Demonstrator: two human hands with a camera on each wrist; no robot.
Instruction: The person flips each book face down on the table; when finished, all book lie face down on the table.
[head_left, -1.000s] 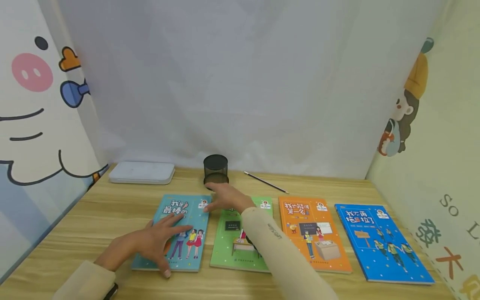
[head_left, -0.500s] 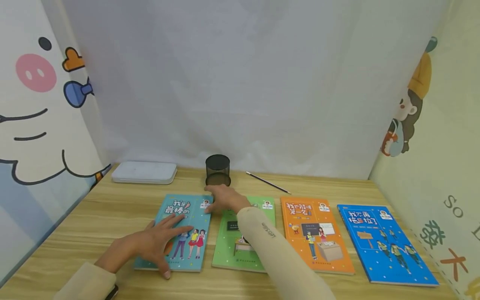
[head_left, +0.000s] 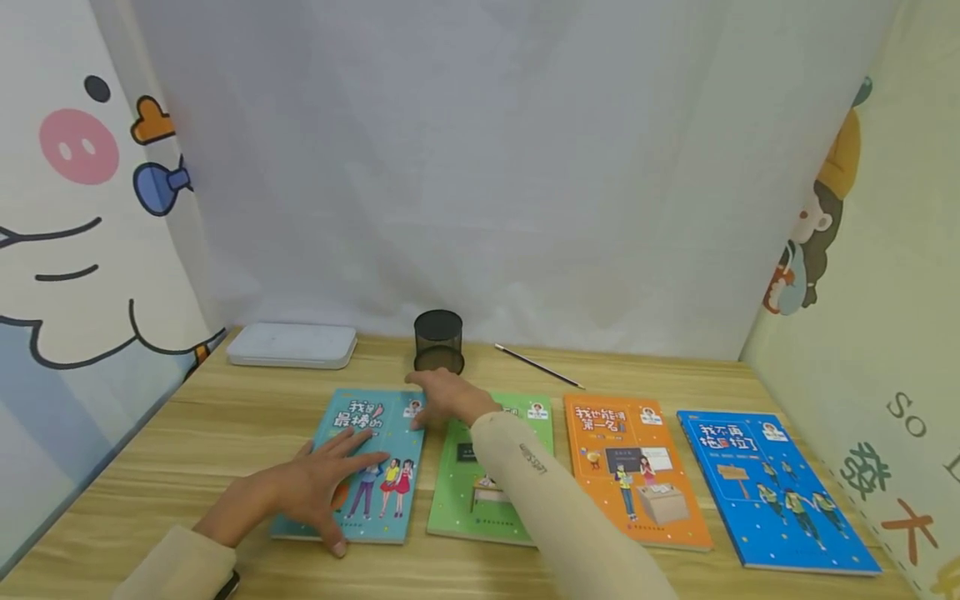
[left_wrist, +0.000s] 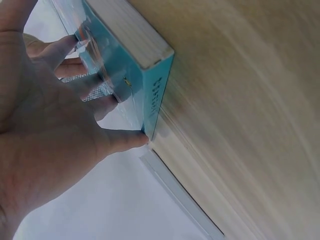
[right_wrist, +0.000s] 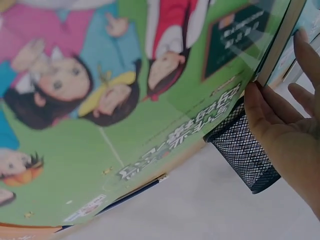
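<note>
Case (head_left: 292,346): we find it left of the cup (head_left: 438,343), apart from it and about as far back.
Left hand (head_left: 307,485): we see it forward and left of the cup, resting on the teal book (head_left: 382,483). Its fingers are released and spread over the cover, the thumb at the near edge; in the left wrist view one fingertip touches the spine.
Teal book: it lies face up on the table (head_left: 202,433), forward and left of the cup, under both our hands.
Right hand (head_left: 450,396): just in front of the cup. Thumb and fingers are parted at the teal book's corner nearest the cup, touching but not clenched; we cannot tell how firmly they press.
Cup: black mesh, upright.
Green book (head_left: 480,517): forward of the cup and slightly right, partly hidden by our right sleeve (head_left: 555,492).
Pencil (head_left: 538,366): right of the cup, slanting forward.
Orange book (head_left: 637,467): forward and right of the cup.
Blue book (head_left: 776,492): farthest right of the cup, forward.
Step at the teal book: we judge it to be steadying and squaring the book beside its neighbours.
Next at the teal book: we think it calls for light, even pressure from both hands, without brushing the cup.
</note>
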